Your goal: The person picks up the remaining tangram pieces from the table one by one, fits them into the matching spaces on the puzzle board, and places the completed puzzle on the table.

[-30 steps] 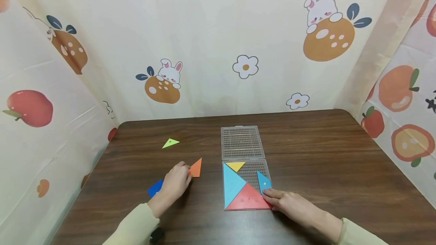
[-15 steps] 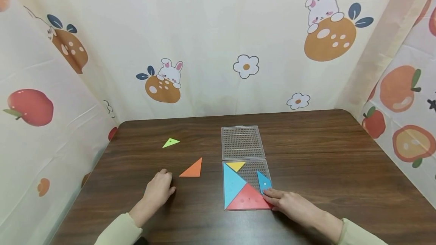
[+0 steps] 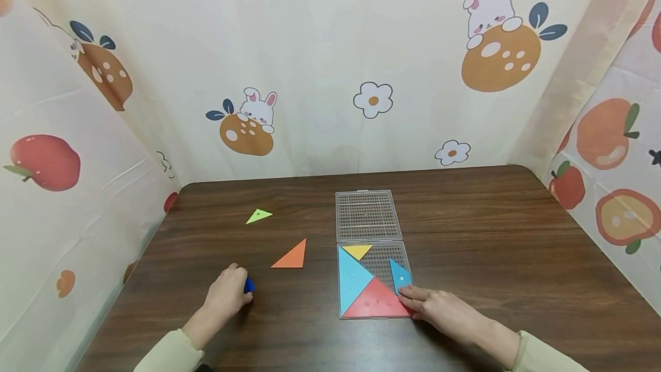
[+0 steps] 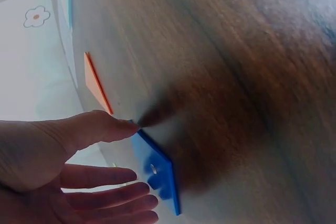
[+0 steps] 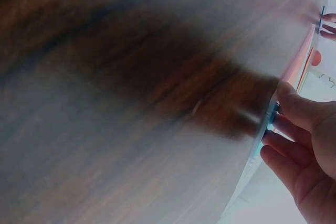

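My left hand (image 3: 224,291) is over a dark blue tangram piece (image 4: 152,163) on the left of the table, its thumb at one corner and its fingers around the far side; in the head view only a blue end shows. My right hand (image 3: 439,310) rests at the right edge of the clear case (image 3: 382,250), fingertips on a mid-blue tangram piece (image 3: 400,274) and thumb by the case's near corner. Inside the case also lie a light blue triangle (image 3: 352,283), a red triangle (image 3: 376,302) and a yellow triangle (image 3: 357,251).
An orange triangle (image 3: 293,257) lies between my left hand and the case. Farther back sits a small yellow-green triangle (image 3: 259,216). The case's lid (image 3: 365,216) is folded back flat behind it. A printed curtain (image 3: 320,73) stands along the table's far edge.
My left hand has left the orange triangle and drawn back left and nearer, onto the dark blue piece, which now shows farther right than before. The right hand has stayed in place.
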Available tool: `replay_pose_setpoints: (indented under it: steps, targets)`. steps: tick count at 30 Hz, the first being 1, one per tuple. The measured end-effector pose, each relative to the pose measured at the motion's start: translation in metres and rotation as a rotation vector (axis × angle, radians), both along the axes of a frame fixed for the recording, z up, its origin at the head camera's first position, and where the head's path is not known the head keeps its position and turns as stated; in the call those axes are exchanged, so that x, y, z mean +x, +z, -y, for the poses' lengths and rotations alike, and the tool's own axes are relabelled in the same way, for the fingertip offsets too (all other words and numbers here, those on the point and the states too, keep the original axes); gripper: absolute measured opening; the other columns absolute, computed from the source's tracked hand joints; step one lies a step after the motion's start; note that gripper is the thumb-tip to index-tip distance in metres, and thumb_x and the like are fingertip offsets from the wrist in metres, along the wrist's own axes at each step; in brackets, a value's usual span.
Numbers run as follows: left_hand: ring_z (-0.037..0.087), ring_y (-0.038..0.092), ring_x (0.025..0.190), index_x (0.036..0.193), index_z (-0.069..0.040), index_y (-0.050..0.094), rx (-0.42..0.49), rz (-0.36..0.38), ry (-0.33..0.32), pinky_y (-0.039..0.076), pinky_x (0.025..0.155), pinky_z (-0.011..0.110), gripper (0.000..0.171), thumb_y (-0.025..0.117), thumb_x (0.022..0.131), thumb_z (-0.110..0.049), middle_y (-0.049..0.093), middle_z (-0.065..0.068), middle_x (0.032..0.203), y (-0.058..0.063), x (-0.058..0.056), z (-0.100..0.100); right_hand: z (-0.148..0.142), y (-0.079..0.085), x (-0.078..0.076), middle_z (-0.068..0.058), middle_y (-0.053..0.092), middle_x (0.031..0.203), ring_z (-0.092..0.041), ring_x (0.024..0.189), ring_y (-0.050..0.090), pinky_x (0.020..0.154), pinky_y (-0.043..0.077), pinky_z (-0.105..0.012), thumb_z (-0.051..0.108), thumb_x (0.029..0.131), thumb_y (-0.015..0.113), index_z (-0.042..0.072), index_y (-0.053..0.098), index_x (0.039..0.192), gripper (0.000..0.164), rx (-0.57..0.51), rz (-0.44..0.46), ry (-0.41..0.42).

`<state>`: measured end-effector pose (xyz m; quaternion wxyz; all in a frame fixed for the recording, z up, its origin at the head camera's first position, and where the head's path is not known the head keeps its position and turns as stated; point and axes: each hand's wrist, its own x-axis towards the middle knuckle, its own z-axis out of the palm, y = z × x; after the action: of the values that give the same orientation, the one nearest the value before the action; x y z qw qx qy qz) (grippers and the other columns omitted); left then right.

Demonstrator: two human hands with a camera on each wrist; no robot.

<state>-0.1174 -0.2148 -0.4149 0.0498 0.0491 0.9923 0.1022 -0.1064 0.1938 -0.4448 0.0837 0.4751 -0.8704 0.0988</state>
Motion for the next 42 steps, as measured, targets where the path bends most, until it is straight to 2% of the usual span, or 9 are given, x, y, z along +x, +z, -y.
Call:
replay_pose_setpoints:
  steps: [4,8,17,22,28,35,38,40,42]
  targets:
    - [0.019,0.045,0.058,0.060,0.001,0.054,0.015,-0.020,-0.013,0.042,0.051,0.033,0.019,0.073,0.064,0.001,0.047,0.010,0.069,-0.002,0.000,0.001,0.000,0.000,0.000,-0.011,0.060,0.111,-0.021,0.099,0.057,0.070,0.050,-0.031,0.016,0.074,0.069,0.003,0.063,0.109,0.038,0.000,0.017,-0.009]
    - [0.017,0.039,0.055,0.052,-0.005,0.043,0.020,-0.067,-0.046,0.037,0.050,0.030,0.028,0.067,0.062,0.006,0.040,0.006,0.061,-0.006,0.001,0.001,0.000,0.000,0.001,-0.011,0.059,0.111,-0.021,0.099,0.057,0.069,0.050,-0.031,0.016,0.074,0.068,0.003,0.063,0.110,0.038,0.003,0.029,-0.013]
    - [0.014,0.029,0.051,0.051,-0.010,0.033,0.008,-0.109,-0.087,0.028,0.046,0.027,0.032,0.057,0.057,0.010,0.029,-0.001,0.054,-0.007,0.002,-0.003,0.000,0.001,0.001,-0.011,0.059,0.112,-0.021,0.099,0.057,0.069,0.050,-0.031,0.015,0.075,0.068,0.003,0.062,0.110,0.038,0.007,0.039,-0.018]
    - [0.010,0.019,0.048,0.053,-0.013,0.024,0.051,-0.080,-0.064,0.019,0.043,0.023,0.041,0.056,0.061,0.011,0.017,-0.004,0.055,-0.005,0.003,-0.006,0.000,0.000,0.002,-0.011,0.059,0.112,-0.021,0.100,0.057,0.070,0.050,-0.032,0.016,0.075,0.067,0.003,0.062,0.110,0.037,0.007,0.047,-0.021]
    - [0.009,0.013,0.049,0.056,-0.015,0.018,0.082,-0.086,-0.046,0.016,0.043,0.022,0.045,0.053,0.065,0.012,0.013,-0.004,0.056,0.002,0.001,-0.008,0.000,-0.001,0.002,-0.011,0.059,0.112,-0.021,0.100,0.057,0.070,0.050,-0.032,0.016,0.075,0.068,0.003,0.062,0.110,0.038,0.006,0.040,-0.022]
    - [0.013,0.026,0.046,0.051,-0.015,0.023,0.065,-0.172,-0.047,0.026,0.041,0.025,0.038,0.048,0.062,0.012,0.022,-0.004,0.052,0.010,-0.002,-0.006,-0.001,-0.001,0.002,-0.011,0.059,0.112,-0.021,0.100,0.057,0.070,0.050,-0.031,0.016,0.075,0.068,0.003,0.062,0.110,0.038,0.004,0.040,-0.017]
    - [0.013,0.027,0.046,0.048,-0.013,0.028,0.081,-0.177,-0.037,0.026,0.041,0.025,0.034,0.045,0.063,0.012,0.025,-0.003,0.051,0.014,-0.005,-0.004,-0.001,0.000,0.002,-0.011,0.059,0.112,-0.021,0.101,0.057,0.070,0.050,-0.031,0.015,0.075,0.068,0.003,0.063,0.110,0.038,0.002,0.046,-0.020]
    - [0.012,0.028,0.046,0.048,-0.011,0.036,0.090,-0.173,-0.029,0.025,0.042,0.025,0.031,0.046,0.065,0.012,0.030,-0.002,0.050,0.016,-0.007,-0.003,-0.001,0.000,0.002,-0.011,0.059,0.112,-0.021,0.100,0.057,0.070,0.050,-0.031,0.015,0.075,0.068,0.003,0.063,0.110,0.037,0.000,0.048,-0.021]
    - [0.011,0.034,0.046,0.051,-0.006,0.050,0.098,-0.179,-0.026,0.029,0.042,0.025,0.025,0.051,0.069,0.012,0.042,0.000,0.052,0.019,-0.008,-0.002,0.000,-0.001,0.002,-0.011,0.059,0.112,-0.022,0.100,0.057,0.070,0.050,-0.031,0.015,0.075,0.068,0.003,0.063,0.109,0.037,-0.003,0.049,-0.021]
